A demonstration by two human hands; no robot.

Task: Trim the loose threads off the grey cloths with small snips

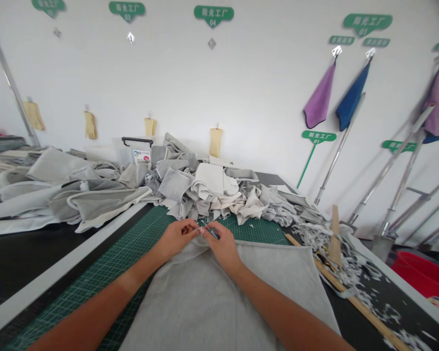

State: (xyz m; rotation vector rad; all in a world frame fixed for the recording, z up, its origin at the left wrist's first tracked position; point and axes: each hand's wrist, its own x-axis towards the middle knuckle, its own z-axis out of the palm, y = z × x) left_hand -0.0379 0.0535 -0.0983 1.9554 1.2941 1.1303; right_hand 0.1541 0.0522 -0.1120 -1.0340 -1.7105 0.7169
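A grey terry-like cloth [212, 302] lies spread on a green cutting mat [256, 230], its far corner rising between my hands. My right hand [223, 246] grips small scissors [211, 231] with a blue handle, their blades close to that corner. My left hand [177, 238] pinches the top of the cloth right beside the blades. The fingers partly hide the scissors, and I cannot see the blade tips clearly.
A large heap of grey and cream cloth pieces [205, 187] lies beyond the mat. Shredded offcuts [351, 265] and a wooden ruler [354, 302] lie on the dark table at right. A red basin [420, 275] sits low at right, and metal poles lean against the wall.
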